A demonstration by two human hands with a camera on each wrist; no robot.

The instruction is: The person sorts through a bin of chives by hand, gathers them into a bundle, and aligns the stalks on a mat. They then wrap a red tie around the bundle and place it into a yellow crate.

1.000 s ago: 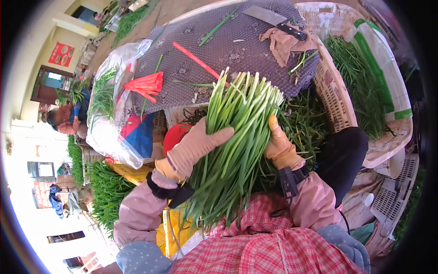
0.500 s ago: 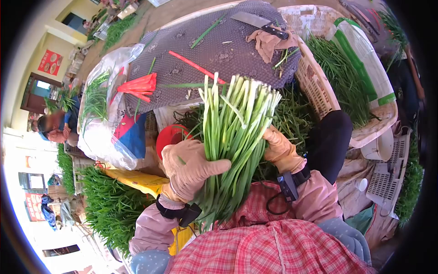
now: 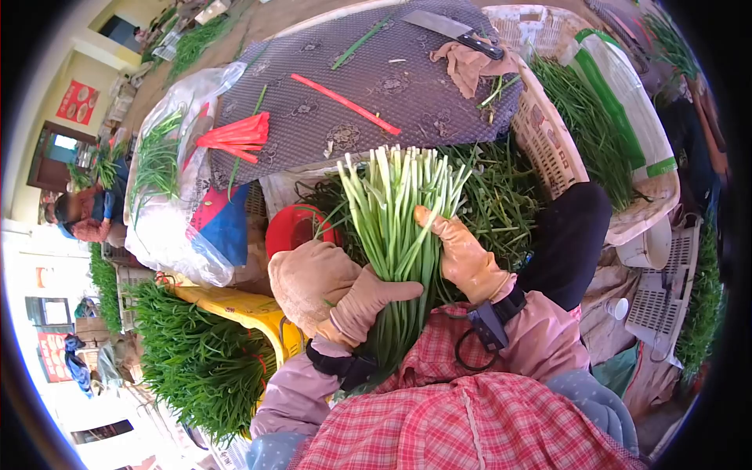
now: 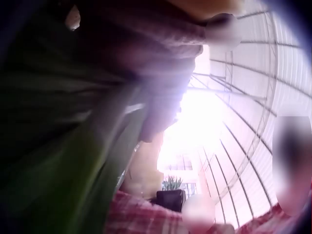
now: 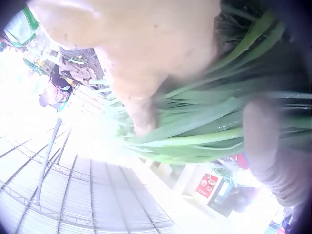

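Observation:
A thick bundle of green stalks [image 3: 399,227] with pale ends pointing up and away stands over the lap. Low around its leafy part, the gloved left hand [image 3: 345,294] grips it, thumb laid across the front. On the other side the right hand [image 3: 470,258], in an orange-tan glove, holds the bundle higher up, its thumb near the pale ends. The right wrist view shows the right hand [image 5: 141,44] against the stalks [image 5: 195,126], with the left thumb [image 5: 263,131] across them. In the left wrist view, dark leaves [image 4: 78,161] fill the left side.
A patterned table cover [image 3: 313,94] holds a cleaver [image 3: 450,30], a cloth [image 3: 466,66], red strips [image 3: 239,137] and a single red strip [image 3: 345,103]. A crate of greens [image 3: 556,149] stands right; more greens [image 3: 196,360] lie left beside a yellow bag [image 3: 227,301]. A person [image 3: 86,215] sits at far left.
The left hand has moved down and right along the bundle. The right hand has come round to its front side, thumb now over the stalks. The bundle looks narrower and more upright.

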